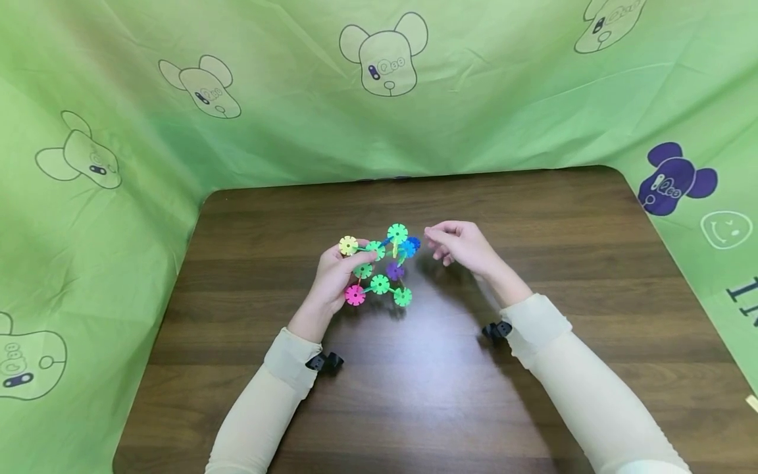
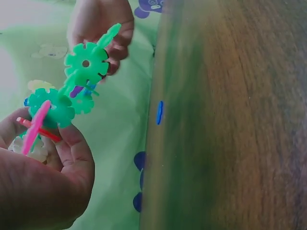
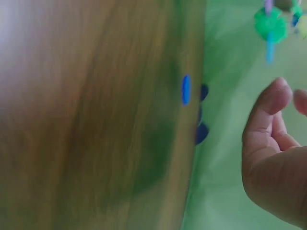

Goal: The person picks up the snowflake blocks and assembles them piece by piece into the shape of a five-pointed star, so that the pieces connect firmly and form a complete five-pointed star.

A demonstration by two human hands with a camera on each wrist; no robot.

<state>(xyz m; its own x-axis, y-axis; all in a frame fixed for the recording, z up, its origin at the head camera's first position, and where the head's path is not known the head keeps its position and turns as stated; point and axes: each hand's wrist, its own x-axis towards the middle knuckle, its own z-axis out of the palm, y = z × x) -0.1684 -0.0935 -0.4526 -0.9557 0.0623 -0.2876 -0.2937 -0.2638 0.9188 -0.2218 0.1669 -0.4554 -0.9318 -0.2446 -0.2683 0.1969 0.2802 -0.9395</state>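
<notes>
My left hand (image 1: pixel 333 276) grips a structure of interlocking snowflake discs (image 1: pixel 379 284), its thumb lying over a green disc. Most of the discs are green, joined with pink, yellow, purple and blue ones. In the left wrist view, a pink disc (image 2: pixel 36 128) and a red one stand edge-on beside the palm. My right hand (image 1: pixel 464 245) hovers just right of the structure, apart from it. Its fingers are loosely bent, and the right wrist view shows nothing between thumb and fingertips. A loose blue disc (image 3: pixel 186 89) lies near the table's far edge in both wrist views.
A brown wood-grain table (image 1: pixel 237 395) spreads under both hands. Green cloth (image 1: pixel 284 118) printed with mouse heads hangs behind the table and along its sides. Small black wrist cameras (image 1: pixel 324 363) sit at both cuffs. A pale object's corner shows at the right image edge.
</notes>
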